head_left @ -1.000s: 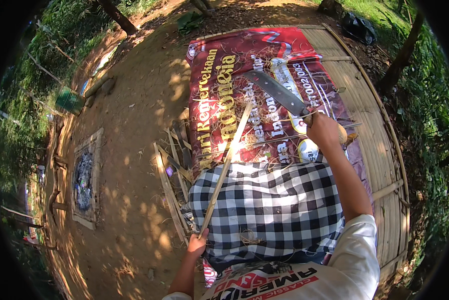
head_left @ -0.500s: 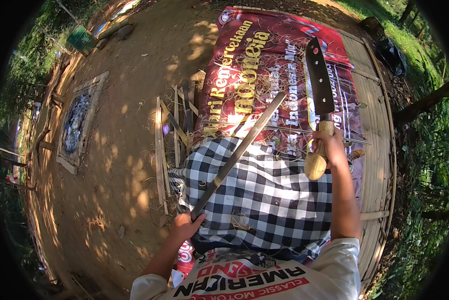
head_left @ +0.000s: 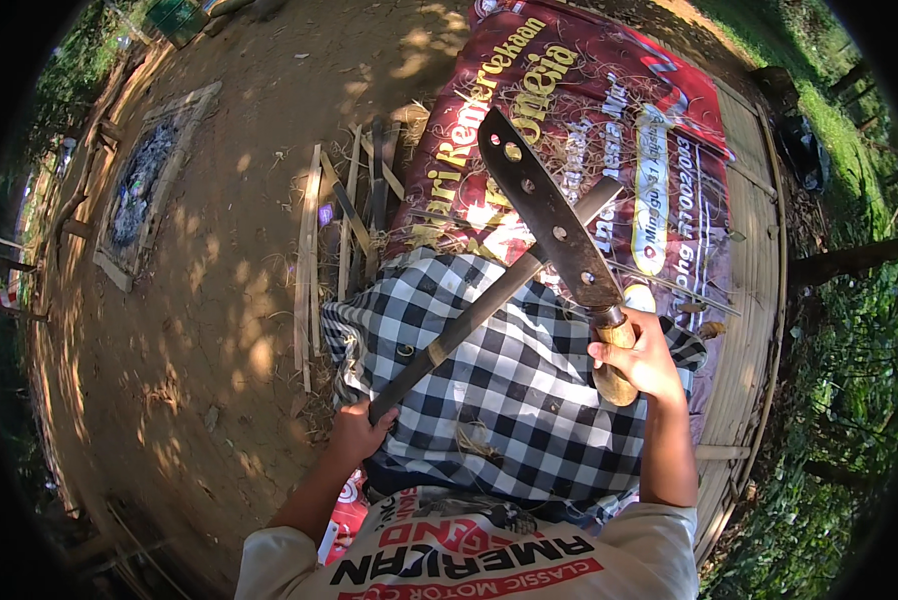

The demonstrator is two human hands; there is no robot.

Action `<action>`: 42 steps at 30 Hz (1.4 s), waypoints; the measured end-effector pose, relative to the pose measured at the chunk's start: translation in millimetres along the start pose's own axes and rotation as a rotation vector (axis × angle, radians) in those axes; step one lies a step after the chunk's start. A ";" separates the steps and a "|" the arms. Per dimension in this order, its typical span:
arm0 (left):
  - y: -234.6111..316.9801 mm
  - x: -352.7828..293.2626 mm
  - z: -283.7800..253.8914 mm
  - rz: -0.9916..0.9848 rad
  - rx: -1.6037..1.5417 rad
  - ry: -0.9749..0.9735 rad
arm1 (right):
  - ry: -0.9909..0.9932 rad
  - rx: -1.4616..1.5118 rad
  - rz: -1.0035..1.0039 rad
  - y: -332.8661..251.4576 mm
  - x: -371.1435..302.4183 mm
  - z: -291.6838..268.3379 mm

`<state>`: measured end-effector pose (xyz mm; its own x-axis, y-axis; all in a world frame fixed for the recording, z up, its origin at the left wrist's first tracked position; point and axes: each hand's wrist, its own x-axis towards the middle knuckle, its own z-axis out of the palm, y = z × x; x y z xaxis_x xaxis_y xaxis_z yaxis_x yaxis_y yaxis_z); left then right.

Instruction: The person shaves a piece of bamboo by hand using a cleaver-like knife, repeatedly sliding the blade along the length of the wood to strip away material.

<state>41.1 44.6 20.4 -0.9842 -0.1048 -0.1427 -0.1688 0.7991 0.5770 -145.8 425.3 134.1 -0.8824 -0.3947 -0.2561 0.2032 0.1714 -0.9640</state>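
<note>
My left hand (head_left: 361, 432) is closed round the near end of a long bamboo strip (head_left: 474, 318), dark toward the hand and paler at the far end. The strip slants away to the right over a black-and-white checked cloth (head_left: 509, 420) across my lap. My right hand (head_left: 651, 358) grips the wooden handle of a broad knife (head_left: 544, 212) with a row of holes in its dark blade. The blade points far left and crosses over the strip near its far part. Whether blade and strip touch, I cannot tell.
A red printed banner (head_left: 669, 90) strewn with thin shavings covers a bamboo-slat platform (head_left: 754, 340). Several cut strips (head_left: 309, 260) lie on the ground to its left. Farther left is a framed ash pit (head_left: 149, 185), with a green drum (head_left: 177, 20) beyond.
The knife has come left and nearer, its blade swinging from upright to slanting across the bamboo strip. The strip has tilted lower toward the right. The whole view has shifted slightly.
</note>
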 end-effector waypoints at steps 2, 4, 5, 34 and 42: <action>3.2 1.5 -2.1 -0.017 -0.086 0.012 | 0.041 -0.047 0.035 -1.5 2.4 -8.7; 1.1 0.5 -0.4 -0.064 -0.104 0.001 | 0.103 0.050 0.075 6.1 3.5 -18.8; -5.6 -1.0 1.5 -0.075 -0.086 -0.009 | 0.108 0.114 0.122 12.0 4.9 -23.1; -19.1 28.4 -20.6 0.031 0.060 -0.228 | 0.452 -0.123 0.216 45.0 23.8 4.8; -14.7 24.4 -15.8 -0.067 -0.164 -0.221 | 0.566 -0.313 0.168 41.6 35.5 30.9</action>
<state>18.7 21.0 21.1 -0.9379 -0.0084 -0.3467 -0.2577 0.6860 0.6804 -155.6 390.5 82.7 -0.9533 0.1807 -0.2419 0.3001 0.4766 -0.8263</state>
